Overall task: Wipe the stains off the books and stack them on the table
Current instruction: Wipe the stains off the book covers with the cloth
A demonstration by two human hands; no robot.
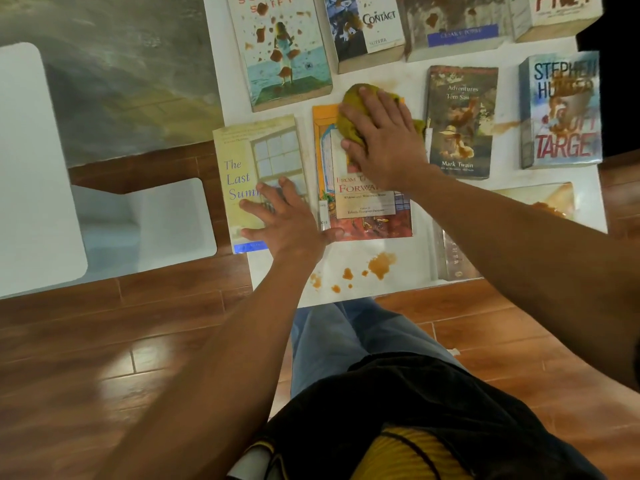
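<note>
The task looks barely begun: at frame centre the right hand [384, 140], fingers spread flat, presses a yellow cloth [356, 102] on the orange book [367, 209]. The left hand [284, 216] lies open-palmed across the pale book [242, 161], gripping nothing. Stained books [460, 123] cover the upper table [408, 299], none stacked.

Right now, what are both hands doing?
Left hand: open, flat on the pale yellow book.
Right hand: open, pressing the green cloth on the orange book.
</note>
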